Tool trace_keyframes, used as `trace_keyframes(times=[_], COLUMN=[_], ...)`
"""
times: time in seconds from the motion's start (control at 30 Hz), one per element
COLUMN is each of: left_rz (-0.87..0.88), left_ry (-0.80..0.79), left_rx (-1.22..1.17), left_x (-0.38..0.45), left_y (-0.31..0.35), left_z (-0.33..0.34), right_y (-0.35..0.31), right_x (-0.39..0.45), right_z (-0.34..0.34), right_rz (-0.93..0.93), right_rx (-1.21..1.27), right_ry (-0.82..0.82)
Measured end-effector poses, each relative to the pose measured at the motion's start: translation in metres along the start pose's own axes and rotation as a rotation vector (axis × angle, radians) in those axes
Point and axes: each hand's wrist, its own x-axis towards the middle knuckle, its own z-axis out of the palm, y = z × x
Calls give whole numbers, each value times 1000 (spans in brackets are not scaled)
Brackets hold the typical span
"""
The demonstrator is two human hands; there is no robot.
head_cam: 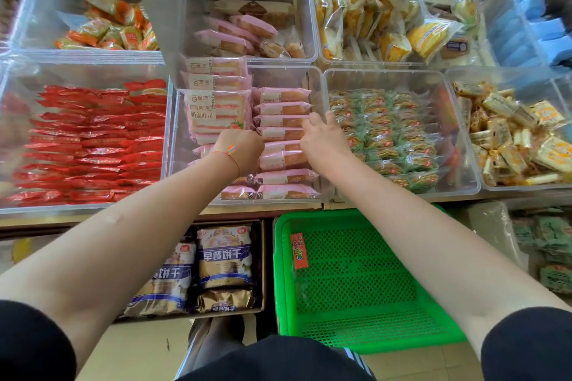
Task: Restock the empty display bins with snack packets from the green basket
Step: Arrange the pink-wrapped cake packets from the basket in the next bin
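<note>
Both hands work in the middle bin (173, 145): left hand (240, 148) curled among pink packets (283, 133), right hand (322, 139) fingering the row. Green basket (356, 328) below the counter holds one red packet (299, 250); restocking looks nearly done.

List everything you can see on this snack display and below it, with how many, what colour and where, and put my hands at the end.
pink packets: many, pink, stacked rows in the centre front bin
red packets: many, red, front left bin
green packets: many, green and clear, bin right of centre
orange packets: a pile, orange, back left bin
yellow packets: many, yellow and clear, back right bin
green basket: one, green, below the shelf
red wrapper: one, red, inside the basket
biscuit bags: several, blue and gold, box left of the basket
left hand: among the pink packets
right hand: on the pink stack
</note>
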Motion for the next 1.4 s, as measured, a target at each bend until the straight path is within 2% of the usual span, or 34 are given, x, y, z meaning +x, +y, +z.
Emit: trace_keyframes(times=[0.13,0.27,0.4,0.5,0.57,0.63,0.7,0.87,1.03,1.1,1.2,1.3,1.4], left_rz=[-58,-118,-148,-84,3,53,50,4,-173,-210,-148,-28,4], left_ry=[89,41,42,72,-31,-112,-78,13,-60,-89,-16,-119,-233], left_rx=[-51,-31,-45,-178,-242,-147,-88,-134,-107,-97,-121,-165,-121], left_x=[1,0,0,-8,-17,-21,-21,-22,-18,-16,-22,-28,-29], left_y=[-2,6,7,-2,-3,1,4,8,15,16,12,11,18], left_z=[4,6,8,8,8,12,19,28,18,13,8,7,12], right_y=[-1,-10,-13,-12,-13,-20,-26,-22,-23,-19,-15,-17,-23], right_x=[6,12,7,-2,-10,-13,-13,-12,-6,-7,-18,-30,-28], right_z=[-9,-3,2,5,7,9,9,4,-10,-14,-16,-15,-14], right_rz=[30,46,29,-36,-99,-111,-76,-82,-28,-12,-96,-194,-225], right_rx=[-25,-11,5,46,56,40,66,37,9,10,73,140,117], right_ry=[-47,-104,-45,-1,-62,-130,-172,-179,-224,-161,-61,-231,-290])
